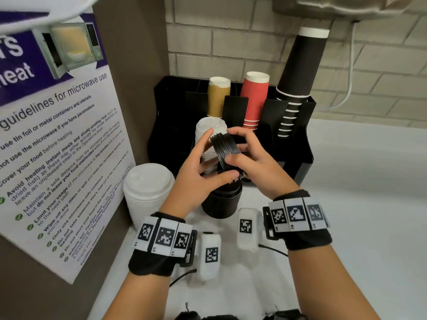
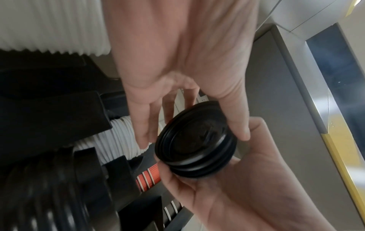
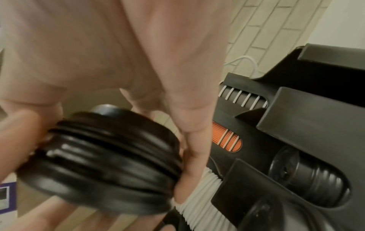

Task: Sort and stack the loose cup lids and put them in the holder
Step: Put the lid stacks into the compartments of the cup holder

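there's a microwave guidelines poster propped on the left. brick wall behind, with a white cable hanging down it

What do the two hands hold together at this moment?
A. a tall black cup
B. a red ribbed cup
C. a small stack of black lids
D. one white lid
C: the left hand and the right hand both grip the stack of black lids between them, in front of the holder.

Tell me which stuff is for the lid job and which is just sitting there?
For the job: black lids held by left hand and right hand; white lids; holder.
Just there: red cups, poster, brick wall.
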`<state>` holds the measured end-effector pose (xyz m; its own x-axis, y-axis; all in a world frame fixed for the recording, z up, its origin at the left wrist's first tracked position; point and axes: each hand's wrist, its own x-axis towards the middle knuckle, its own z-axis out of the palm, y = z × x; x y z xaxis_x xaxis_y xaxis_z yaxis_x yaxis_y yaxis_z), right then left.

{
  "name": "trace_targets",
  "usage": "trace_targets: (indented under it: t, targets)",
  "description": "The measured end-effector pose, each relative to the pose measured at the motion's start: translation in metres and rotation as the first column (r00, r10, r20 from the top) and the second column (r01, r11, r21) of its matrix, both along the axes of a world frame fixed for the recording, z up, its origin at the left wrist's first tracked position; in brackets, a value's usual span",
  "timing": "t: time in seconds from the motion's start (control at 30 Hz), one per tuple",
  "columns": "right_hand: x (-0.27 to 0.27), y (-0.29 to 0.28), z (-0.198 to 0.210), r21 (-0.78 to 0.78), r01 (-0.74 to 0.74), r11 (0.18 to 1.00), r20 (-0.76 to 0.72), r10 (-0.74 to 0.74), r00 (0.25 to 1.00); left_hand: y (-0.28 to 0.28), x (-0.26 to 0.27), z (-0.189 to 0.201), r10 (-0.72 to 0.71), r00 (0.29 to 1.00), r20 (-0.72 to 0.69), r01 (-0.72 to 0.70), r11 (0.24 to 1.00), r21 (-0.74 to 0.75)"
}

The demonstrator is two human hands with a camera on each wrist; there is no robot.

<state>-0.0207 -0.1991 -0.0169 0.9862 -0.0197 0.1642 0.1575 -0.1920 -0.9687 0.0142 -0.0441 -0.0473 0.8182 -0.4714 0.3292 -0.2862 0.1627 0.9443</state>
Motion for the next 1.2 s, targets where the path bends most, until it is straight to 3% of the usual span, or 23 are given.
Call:
trace_targets:
  t: [0.23,0.43,0.6,0.8,1.2]
  targets:
    - [-0.006,-0.014,0.0,0.074,-0.143,0.987,-0.095,0.15,0.984,0.008,0.003,-0.002,-0.027,0.999,0.03,0.026,1.0,0.009]
    - [-0.008,-0.012,0.005,0.074,-0.101,0.992,-0.045,0.104,0.994,0.002,0.003,-0.003,0.051,0.994,0.095,-0.053,0.998,0.016]
    - [-0.011,-0.01,0.007,0.072,-0.123,0.99,-0.033,0.125,0.992,0.006,0.005,-0.002,-0.027,0.996,0.087,0.025,0.999,0.02]
    - [-0.013,-0.012,0.011,0.002,-0.128,0.992,-0.002,0.128,0.992,0.004,0.003,-0.001,0.003,0.994,0.11,-0.004,1.0,0.01]
    - [-0.006,-0.009,0.003,0.016,-0.03,0.999,0.08,0.029,0.996,0.003,0.001,-0.001,0.008,1.0,0.015,-0.008,1.0,0.003]
